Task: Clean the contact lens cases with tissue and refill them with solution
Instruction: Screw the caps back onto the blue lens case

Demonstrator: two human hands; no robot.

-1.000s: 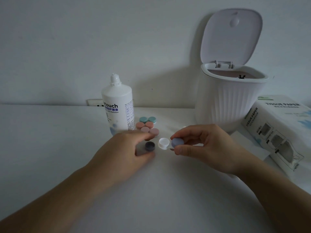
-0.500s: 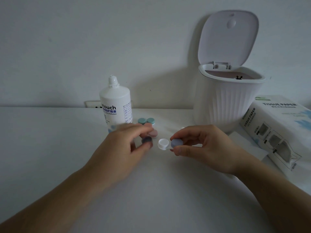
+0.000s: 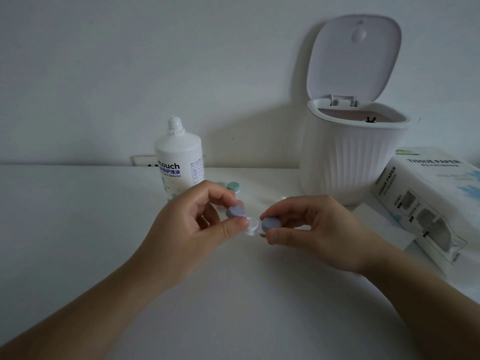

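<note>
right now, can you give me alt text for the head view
A left hand pinches a loose purple cap beside the open well of a white lens case, which the right hand holds by its capped side. Behind stand a solution bottle, an open bin and a tissue pack.

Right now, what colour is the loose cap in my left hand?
Lavender-purple cap, pinched by the left hand; head view.
</note>
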